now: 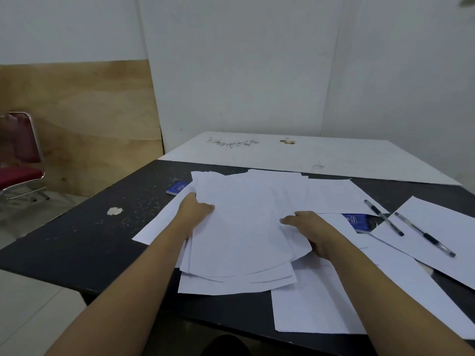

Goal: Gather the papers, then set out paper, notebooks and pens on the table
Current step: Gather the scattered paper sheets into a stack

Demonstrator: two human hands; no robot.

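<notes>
Dark worktop [77, 240], speckled and chipped, with a white board [308, 155] lying across its far part. A plywood panel [90, 111] leans against the wall at left, and a red chair [20, 160] stands before it.

Centre: the paper stack [244, 227], an untidy fan of white sheets, lies on the worktop, its near edge just short of the worktop's front edge. Loose sheets surround it: one [159, 227] protrudes from under its left side, one [321, 304] lies at the near right and overhangs the worktop edge, and one [442, 219] lies apart at the far right.

The left hand [195, 209] grips the stack's left edge, thumb on top, fingers hidden beneath. The right hand [311, 229] grips the right edge likewise; each grip is closed on the paper.

One blue notebook [177, 188] shows beside the stack's far left corner; a second notebook [359, 222] is partly covered by sheets at right. Two pens [384, 217] [425, 235] lie nearly parallel at far right, the right-hand one wholly on the far-right sheet.
</notes>
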